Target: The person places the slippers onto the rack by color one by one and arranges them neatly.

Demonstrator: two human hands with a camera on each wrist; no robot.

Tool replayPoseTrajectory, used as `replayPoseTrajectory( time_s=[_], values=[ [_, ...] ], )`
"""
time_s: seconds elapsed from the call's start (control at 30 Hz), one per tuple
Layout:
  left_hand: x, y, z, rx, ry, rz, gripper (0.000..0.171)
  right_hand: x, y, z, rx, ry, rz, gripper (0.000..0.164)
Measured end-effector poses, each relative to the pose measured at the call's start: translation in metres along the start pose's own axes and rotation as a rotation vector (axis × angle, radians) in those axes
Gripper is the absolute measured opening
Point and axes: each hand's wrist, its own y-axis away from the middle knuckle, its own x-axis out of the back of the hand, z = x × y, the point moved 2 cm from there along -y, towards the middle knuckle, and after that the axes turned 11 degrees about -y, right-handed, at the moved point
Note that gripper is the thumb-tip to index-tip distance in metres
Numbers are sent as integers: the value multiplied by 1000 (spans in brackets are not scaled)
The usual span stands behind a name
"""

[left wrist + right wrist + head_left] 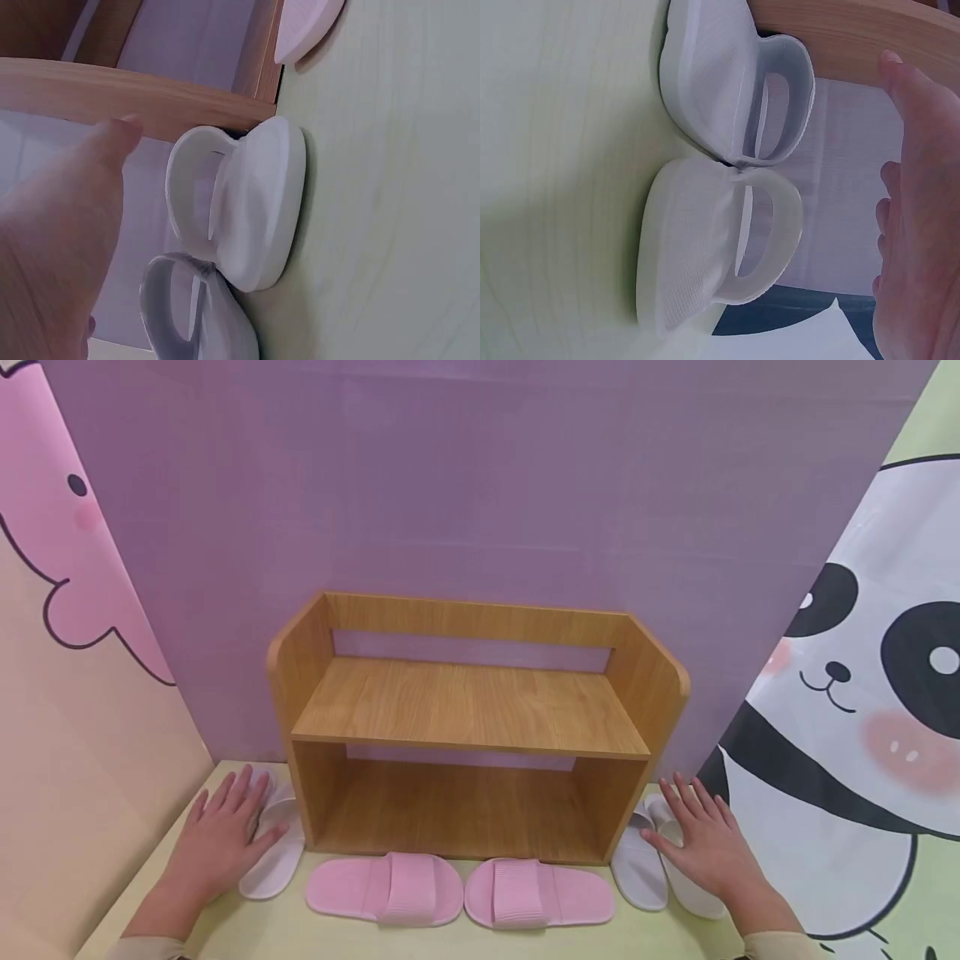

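My left hand (225, 835), fingers extended and apart, hovers palm down over the left pair of slippers beside the wooden shelf. Of that pair, a white slipper (259, 210) stands nearest the shelf, and a greyish one (229, 322) is partly hidden under the hand in the head view. On the opposite side, my right hand (708, 847) is spread in the same way above a light grey slipper (712, 82) and a white slipper (686, 247) lying side by side. Neither hand holds anything. Both wrist views show a gap between palm and slippers.
A two-tier wooden shelf (472, 706) stands against the purple backdrop (480, 485), its tiers bare. Before it, two pink slippers (348, 887) lie sideways, toe to toe. A panda-print panel (840, 743) borders the right side; a peach panel (82, 735) borders the left.
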Motion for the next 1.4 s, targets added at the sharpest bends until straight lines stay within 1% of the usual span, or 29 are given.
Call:
replayPoseTrajectory(
  time_s=[0.1,0.2,0.3,0.33,0.4,0.63,0.8,0.9,1.0,1.1,1.17,1.27,1.4],
  values=[
    [-1,-2,2,-29,54,72,87,0,1,1,-5,-8,11,100],
    [0,-3,8,-69,125,180,81,-2,2,3,-12,-25,28,99],
    [4,-6,14,-91,217,289,72,-3,3,4,-19,-56,49,97],
    [5,-6,17,-92,249,313,69,-3,3,4,-20,-66,61,96],
    [6,-8,20,-77,315,338,64,-5,3,6,-16,-78,88,94],
    [10,-10,31,76,487,307,53,-9,6,10,42,-103,213,83],
    [9,-15,40,120,619,289,50,-9,12,11,25,-150,268,80],
    [9,-17,45,135,713,284,50,-9,18,14,-6,-187,289,77],
    [11,-19,50,143,791,298,51,-11,22,16,-53,-247,292,75],
    [13,-20,54,157,812,312,52,-13,27,19,-114,-309,278,76],
    [14,-21,55,172,811,310,52,-14,30,21,-148,-339,267,78],
    [13,-22,56,193,798,293,55,-15,35,23,-190,-365,258,80],
    [11,-23,58,225,774,264,56,-17,42,26,-263,-382,206,82]
  ],
)
